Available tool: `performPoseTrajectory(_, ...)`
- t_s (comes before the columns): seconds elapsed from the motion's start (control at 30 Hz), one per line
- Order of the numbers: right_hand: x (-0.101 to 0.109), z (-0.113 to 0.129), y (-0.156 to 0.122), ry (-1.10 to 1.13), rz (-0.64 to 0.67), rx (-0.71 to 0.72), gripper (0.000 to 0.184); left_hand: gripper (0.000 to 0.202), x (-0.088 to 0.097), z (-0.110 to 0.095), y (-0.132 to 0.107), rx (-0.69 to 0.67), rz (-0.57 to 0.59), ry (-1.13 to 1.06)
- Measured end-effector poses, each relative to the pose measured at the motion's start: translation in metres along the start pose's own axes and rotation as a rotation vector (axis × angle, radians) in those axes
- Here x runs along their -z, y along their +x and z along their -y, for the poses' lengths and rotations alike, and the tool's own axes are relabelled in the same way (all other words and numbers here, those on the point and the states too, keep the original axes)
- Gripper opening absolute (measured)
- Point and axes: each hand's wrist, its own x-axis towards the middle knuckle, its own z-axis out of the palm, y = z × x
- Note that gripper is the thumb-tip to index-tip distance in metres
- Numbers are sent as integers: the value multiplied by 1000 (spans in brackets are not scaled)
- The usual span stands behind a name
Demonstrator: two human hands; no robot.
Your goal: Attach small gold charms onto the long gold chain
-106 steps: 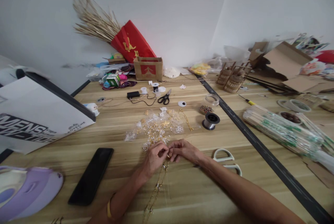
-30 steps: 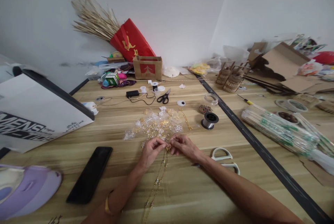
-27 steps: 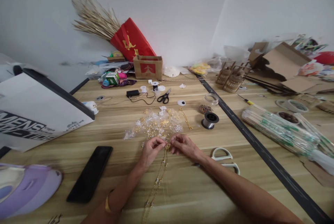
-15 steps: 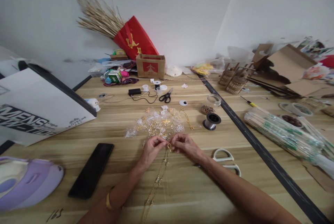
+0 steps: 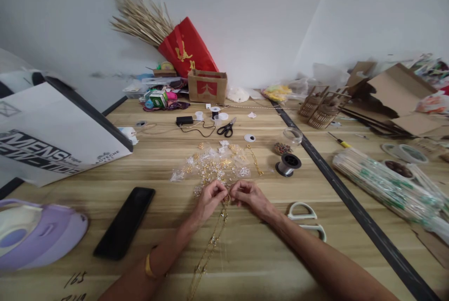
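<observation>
My left hand [image 5: 209, 200] and my right hand [image 5: 250, 197] meet in front of me, thumb and fingers of each pinched together at the upper end of a gold chain [image 5: 212, 241]. Small clear beads dot the chain, which trails down the table towards me, with a round gold piece at its top between my fingertips. A faint fine thread runs beside it. Just beyond my fingers lies a heap of small bags and gold and clear beads [image 5: 219, 165]. White-handled scissors [image 5: 302, 217] are partly under my right forearm.
A wire spool [image 5: 288, 165], a tub of beads [image 5: 283, 148] and a short gold chain [image 5: 254, 158] lie beyond my right hand. Black scissors [image 5: 228, 127] are farther back. A phone [image 5: 125, 223] lies left, near a white box [image 5: 63, 137]. Wrapped sticks [image 5: 379, 184] lie right.
My fingertips have come slightly closer together around the top of the chain. The whole view has shifted a little, so the table's things appear farther right.
</observation>
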Motion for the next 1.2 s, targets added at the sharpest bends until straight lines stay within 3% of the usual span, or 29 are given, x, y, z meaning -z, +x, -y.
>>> performPoseTrajectory(0.37, 0, 0, 0, 6, 2, -32, 24, 15, 0, 0, 0, 20, -23, -13)
performPoseTrajectory(0.67, 1, -1, 1, 115, -39, -89, 26, 12, 1, -10, -3, 70, 54, -97)
performPoseTrajectory(1.2, 2, -5, 2, 193, -14, -108, 23, 9, 6, -4, 0, 91, -16, -93)
